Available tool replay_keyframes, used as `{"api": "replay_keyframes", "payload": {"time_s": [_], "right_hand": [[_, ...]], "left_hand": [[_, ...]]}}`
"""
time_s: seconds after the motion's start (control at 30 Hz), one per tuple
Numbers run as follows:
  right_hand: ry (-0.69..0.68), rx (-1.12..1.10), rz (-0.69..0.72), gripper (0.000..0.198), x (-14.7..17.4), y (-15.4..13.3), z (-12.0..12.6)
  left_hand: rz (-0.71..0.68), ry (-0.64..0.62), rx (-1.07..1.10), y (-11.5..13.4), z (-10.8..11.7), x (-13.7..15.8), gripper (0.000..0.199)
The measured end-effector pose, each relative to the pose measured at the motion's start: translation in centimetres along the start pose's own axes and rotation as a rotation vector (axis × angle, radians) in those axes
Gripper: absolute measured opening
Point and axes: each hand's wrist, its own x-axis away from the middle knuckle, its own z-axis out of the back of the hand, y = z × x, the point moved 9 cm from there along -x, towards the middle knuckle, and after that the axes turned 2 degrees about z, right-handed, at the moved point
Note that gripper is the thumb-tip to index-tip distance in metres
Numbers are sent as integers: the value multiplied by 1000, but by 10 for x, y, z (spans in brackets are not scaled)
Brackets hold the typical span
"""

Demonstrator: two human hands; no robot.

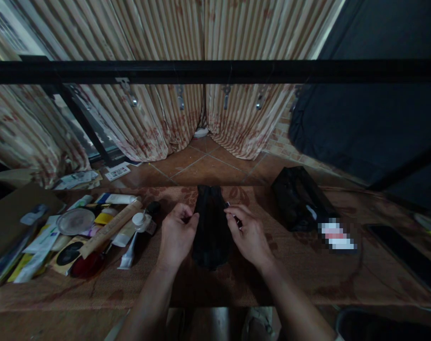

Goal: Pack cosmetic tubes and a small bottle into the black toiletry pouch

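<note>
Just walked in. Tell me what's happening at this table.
A person holds a small black pouch on the table with both hands: the left hand pinches its left edge, and the right hand grips its right side, fingers on something small there. A heap of tubes and cosmetics lies to the left, a black bag to the right.

One head-worn camera looks forward and down, close over the table [308,265].
</note>
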Motion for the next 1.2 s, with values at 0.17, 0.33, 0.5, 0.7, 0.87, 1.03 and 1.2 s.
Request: {"api": "replay_keyframes", "payload": {"time_s": [0.17,0.33,0.5,0.7,0.87,1.03,1.2], "right_hand": [[17,27,-1,20,0,4,2],[25,52,15,20,0,7,6],[16,86,8,20,0,14,9],[7,84,-3,22,1,15,9],[5,66,11,24,2,13,7],[3,98,29,26,2,13,6],[-3,121,22,25,1,12,4]], "left_hand": [[4,3,-20,1,3,0,13],[13,-14,-64,0,3,-1,10],[23,-34,-91,-4,3,-2,4],[66,-48,-105,-9,1,-1,4],[37,-44,-105,-8,1,0,9],[3,-73,-149,-5,-2,1,16],[20,-120,-148,-6,-6,5,21]]}}
